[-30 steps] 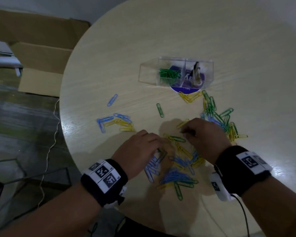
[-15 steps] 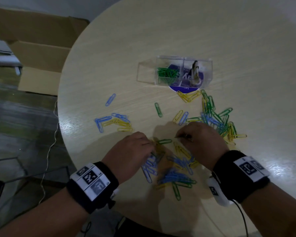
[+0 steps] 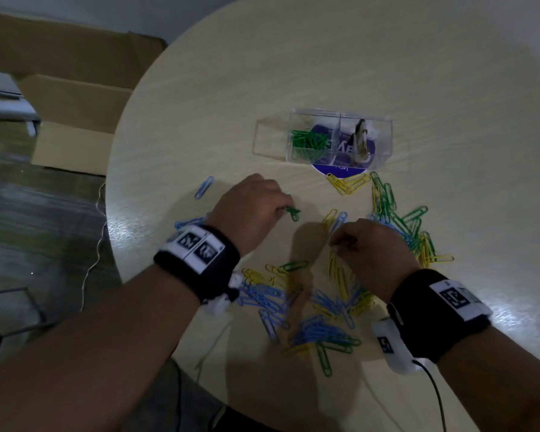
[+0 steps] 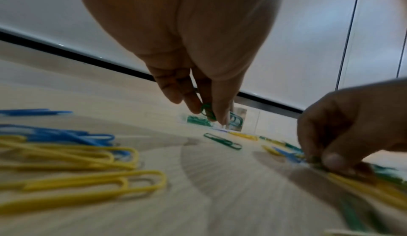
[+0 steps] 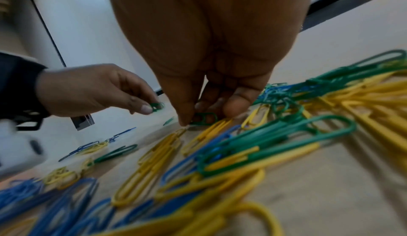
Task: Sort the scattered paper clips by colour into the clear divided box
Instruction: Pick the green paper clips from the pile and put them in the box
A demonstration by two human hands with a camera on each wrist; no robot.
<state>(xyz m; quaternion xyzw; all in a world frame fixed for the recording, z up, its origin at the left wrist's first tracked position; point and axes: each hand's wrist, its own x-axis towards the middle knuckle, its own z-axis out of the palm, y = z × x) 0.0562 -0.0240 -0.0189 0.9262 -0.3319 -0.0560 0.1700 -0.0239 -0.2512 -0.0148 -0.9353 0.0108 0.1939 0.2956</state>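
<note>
Left hand (image 3: pixel 252 210) forward since; label (image 3: pixel 340 169) unreadable.

Divided box (image 3: pixel 384 141) at table (image 3: pixel 449 73) far side; loose clips (image 3: pixel 321 310) nearer, before it.

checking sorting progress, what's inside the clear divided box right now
In the clear divided box, the left compartment holds green paper clips. The right one holds a pale, dark-tipped item I cannot identify. A purple label beneath obscures the rest.

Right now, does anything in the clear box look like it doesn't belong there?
Yes. The clear divided box holds green clips in its left compartment, but the right one holds a crumpled dark-and-white scrap, not a clip; I cannot tell what it is.
</note>
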